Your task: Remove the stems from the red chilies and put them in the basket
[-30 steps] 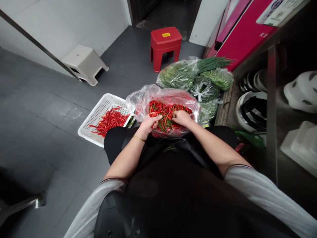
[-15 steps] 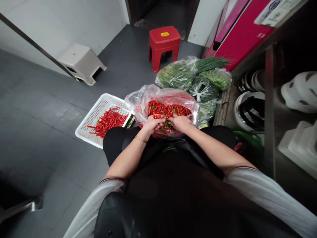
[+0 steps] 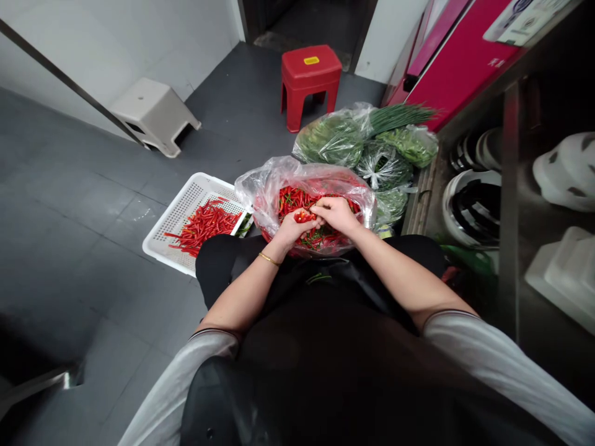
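A clear plastic bag (image 3: 267, 179) stands open in front of my knees, full of red chili peppers (image 3: 295, 198) with green stems. Above them my left hand (image 3: 292, 228) is closed around a small bunch of red chilies, their ends showing at the thumb. My right hand (image 3: 338, 214) meets it from the right, thumb and fingers pinched together at the bunch; what is between its fingertips is too small to make out. Left of the bag, a white perforated basket (image 3: 174, 214) holds a heap of red chilies (image 3: 209, 226) without visible stems.
Bagged green vegetables (image 3: 332, 142) and a bundle of long green stalks (image 3: 402, 118) lie behind the bag. A red stool (image 3: 310, 69) and a whitish stool (image 3: 149, 108) stand farther off. Shelving with white containers (image 3: 469, 179) runs along the right.
My right hand has risen out of the chilies in the bag and come to the bunch in my left hand. My left hand has turned slightly, still holding its chilies.
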`<action>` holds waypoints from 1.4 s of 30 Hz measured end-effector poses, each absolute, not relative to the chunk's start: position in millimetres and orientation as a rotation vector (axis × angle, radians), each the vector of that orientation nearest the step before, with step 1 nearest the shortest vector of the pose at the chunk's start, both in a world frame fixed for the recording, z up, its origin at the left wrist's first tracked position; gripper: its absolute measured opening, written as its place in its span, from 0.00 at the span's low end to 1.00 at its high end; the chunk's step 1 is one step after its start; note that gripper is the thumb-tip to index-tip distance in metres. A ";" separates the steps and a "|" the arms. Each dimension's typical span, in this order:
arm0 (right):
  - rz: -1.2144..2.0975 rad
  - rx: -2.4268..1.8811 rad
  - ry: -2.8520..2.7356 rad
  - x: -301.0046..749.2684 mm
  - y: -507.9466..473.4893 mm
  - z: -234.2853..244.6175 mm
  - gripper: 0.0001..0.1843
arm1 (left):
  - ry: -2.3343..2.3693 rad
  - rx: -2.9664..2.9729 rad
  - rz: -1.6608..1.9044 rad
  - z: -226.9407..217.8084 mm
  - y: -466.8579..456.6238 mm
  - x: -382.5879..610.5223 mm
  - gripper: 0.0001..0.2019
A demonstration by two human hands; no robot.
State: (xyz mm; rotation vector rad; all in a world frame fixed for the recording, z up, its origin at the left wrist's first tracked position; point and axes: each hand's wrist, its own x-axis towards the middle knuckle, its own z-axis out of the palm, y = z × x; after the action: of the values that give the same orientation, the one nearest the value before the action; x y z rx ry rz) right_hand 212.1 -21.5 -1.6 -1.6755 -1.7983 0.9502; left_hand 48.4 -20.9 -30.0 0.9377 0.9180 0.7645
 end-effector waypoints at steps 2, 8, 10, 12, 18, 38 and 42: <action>0.612 -1.730 -2.067 202.2 -28.9 2.5 0.18 | 0.895 0.923 0.742 -28.5 -22.6 50.1 0.16; 0.209 -1.974 -2.582 212.7 -41.5 -8.5 0.22 | 1.148 1.022 0.652 -25.2 -22.4 47.7 0.14; 0.237 -2.040 -2.691 221.1 -46.2 -20.4 0.21 | 1.231 1.049 0.646 -24.1 -19.8 44.5 0.14; 0.304 -1.994 -2.868 225.4 -50.8 -32.9 0.19 | 1.239 1.049 0.643 -24.1 -17.4 41.2 0.14; 0.430 -1.935 -2.853 231.2 -38.4 -32.7 0.17 | 1.159 1.213 0.708 -29.7 -18.7 41.9 0.11; 0.569 -2.238 -2.268 211.8 -19.6 -32.6 0.22 | 0.913 0.774 1.068 -4.3 1.9 15.1 0.18; 0.642 -2.297 -2.202 181.6 0.1 -46.5 0.21 | 1.058 0.798 0.988 -16.8 -2.8 19.8 0.18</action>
State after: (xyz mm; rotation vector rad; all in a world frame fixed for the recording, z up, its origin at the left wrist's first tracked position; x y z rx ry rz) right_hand 181.6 0.1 -46.5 -2.2971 -2.2017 0.6419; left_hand 19.8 -2.8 -16.8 0.7983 1.0578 0.9877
